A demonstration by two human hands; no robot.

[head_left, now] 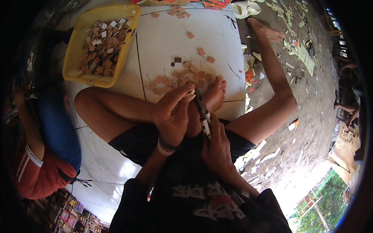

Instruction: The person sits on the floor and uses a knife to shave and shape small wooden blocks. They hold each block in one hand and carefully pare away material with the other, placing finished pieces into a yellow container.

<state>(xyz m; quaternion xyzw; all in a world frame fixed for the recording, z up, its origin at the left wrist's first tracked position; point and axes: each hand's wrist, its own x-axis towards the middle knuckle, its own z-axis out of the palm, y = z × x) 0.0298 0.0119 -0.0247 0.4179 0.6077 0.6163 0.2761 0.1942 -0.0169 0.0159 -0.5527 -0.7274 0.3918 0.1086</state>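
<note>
Brown card squares (182, 77) lie heaped on the far floor tile. Left hand (171, 114) pinches one small piece at its fingertips, steadying it (over the lap) against pliers (203, 114) gripped by right hand (217, 149), fingers wrapped shut.

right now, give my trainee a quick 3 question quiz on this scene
1. True or false: the right hand holds pliers.
2. What colour is the tray of small square pieces? A) blue B) yellow C) green
3. What do the left hand fingers pinch at the pliers' tip?

Key: 1 true; 2 B; 3 a small piece, too small to identify.
</note>
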